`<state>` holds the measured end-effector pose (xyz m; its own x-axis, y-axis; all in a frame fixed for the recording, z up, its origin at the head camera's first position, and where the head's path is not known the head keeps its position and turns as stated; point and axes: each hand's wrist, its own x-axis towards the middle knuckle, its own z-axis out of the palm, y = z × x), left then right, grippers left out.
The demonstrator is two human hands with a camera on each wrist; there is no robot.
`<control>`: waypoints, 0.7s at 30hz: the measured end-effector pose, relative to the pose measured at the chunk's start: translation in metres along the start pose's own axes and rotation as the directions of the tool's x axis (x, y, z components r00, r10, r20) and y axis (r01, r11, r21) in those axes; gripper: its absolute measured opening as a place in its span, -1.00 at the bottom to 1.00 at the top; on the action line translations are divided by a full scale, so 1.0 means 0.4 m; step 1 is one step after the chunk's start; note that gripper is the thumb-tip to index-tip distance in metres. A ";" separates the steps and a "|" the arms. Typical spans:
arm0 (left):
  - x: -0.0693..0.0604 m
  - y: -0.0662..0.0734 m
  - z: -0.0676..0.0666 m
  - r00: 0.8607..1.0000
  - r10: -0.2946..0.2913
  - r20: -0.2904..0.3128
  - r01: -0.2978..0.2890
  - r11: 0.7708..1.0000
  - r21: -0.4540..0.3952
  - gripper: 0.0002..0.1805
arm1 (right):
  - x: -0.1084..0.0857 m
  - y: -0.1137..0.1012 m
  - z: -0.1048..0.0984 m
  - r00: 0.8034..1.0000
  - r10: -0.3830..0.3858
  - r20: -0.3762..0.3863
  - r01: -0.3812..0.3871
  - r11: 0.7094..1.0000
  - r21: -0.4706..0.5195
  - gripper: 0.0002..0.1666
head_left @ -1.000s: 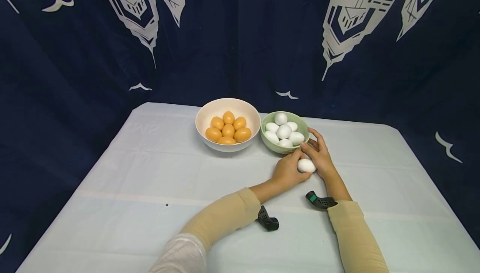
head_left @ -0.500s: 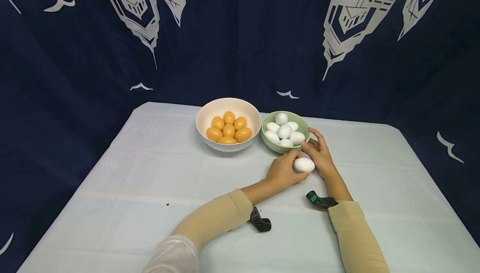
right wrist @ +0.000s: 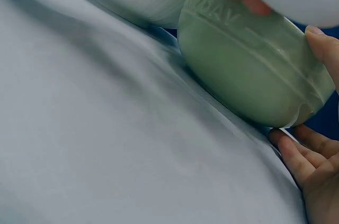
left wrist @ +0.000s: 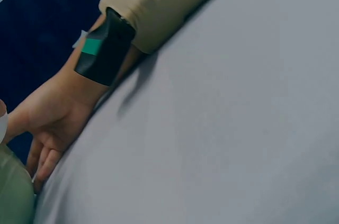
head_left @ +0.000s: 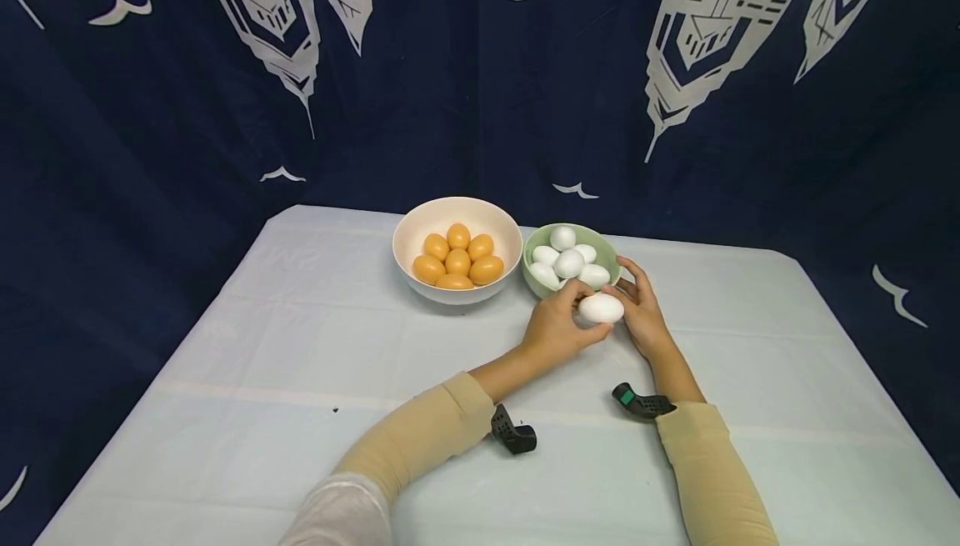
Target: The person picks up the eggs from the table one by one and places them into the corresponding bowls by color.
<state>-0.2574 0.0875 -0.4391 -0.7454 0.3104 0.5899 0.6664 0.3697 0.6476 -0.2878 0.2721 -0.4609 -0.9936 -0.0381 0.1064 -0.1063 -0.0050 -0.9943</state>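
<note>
My left hand [head_left: 553, 331] pinches a white egg [head_left: 601, 309] between thumb and fingers, raised in front of the near rim of a green bowl [head_left: 600, 244]. Several more white eggs [head_left: 568, 263] lie in that bowl; the held egg and left hand partly cover its front. My right hand [head_left: 643, 314] holds the bowl at its right side. In the right wrist view the thumb [right wrist: 318, 41] is at the rim and the other fingers lie low against the bowl's wall. The left wrist view shows mostly the right hand [left wrist: 61, 110].
Left of the green bowl stands a larger pale bowl [head_left: 420, 286] with several orange eggs [head_left: 457, 261]. A white cloth [head_left: 247, 413] covers the table. A dark blue patterned curtain [head_left: 420, 96] hangs behind it. Each wrist carries a black device [head_left: 643, 403].
My left hand has raised the white egg and drawn it slightly left, away from the right palm toward the bowl's front rim. The right hand and both bowls keep their places.
</note>
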 end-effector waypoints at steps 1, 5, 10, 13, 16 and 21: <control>0.003 0.001 -0.004 1.000 -0.006 -0.009 0.005 1.000 -0.012 -0.54 | 0.001 0.002 -0.001 1.000 -0.006 0.001 0.006 1.000 0.002 -0.30; 0.019 0.001 -0.020 0.999 -0.022 -0.040 0.019 0.998 -0.063 -0.52 | 0.002 0.005 -0.002 1.000 -0.015 0.006 0.015 1.000 -0.002 -0.32; 0.043 -0.011 -0.031 0.996 -0.050 -0.077 0.044 0.996 -0.077 -0.51 | 0.002 0.005 -0.001 1.000 -0.014 0.008 0.014 1.000 0.011 -0.28; 0.052 -0.023 -0.034 0.993 -0.067 -0.093 0.062 0.996 -0.057 -0.52 | 0.003 0.008 0.000 1.000 -0.029 0.010 0.029 1.000 0.009 -0.27; 0.059 -0.031 -0.036 0.993 -0.074 -0.096 0.073 0.997 -0.016 -0.53 | 0.004 0.010 -0.001 0.999 -0.039 0.009 0.039 0.999 -0.002 -0.26; 0.070 -0.032 -0.034 0.993 -0.079 -0.084 0.087 0.991 0.102 -0.54 | 0.004 0.010 -0.002 0.999 -0.040 0.006 0.040 0.999 -0.001 -0.27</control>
<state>-0.2866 0.0795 -0.4241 -0.7915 0.2059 0.5755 0.5937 0.4826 0.6439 -0.2900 0.2729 -0.4649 -0.9882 -0.0441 0.1464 -0.1463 -0.0058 -0.9892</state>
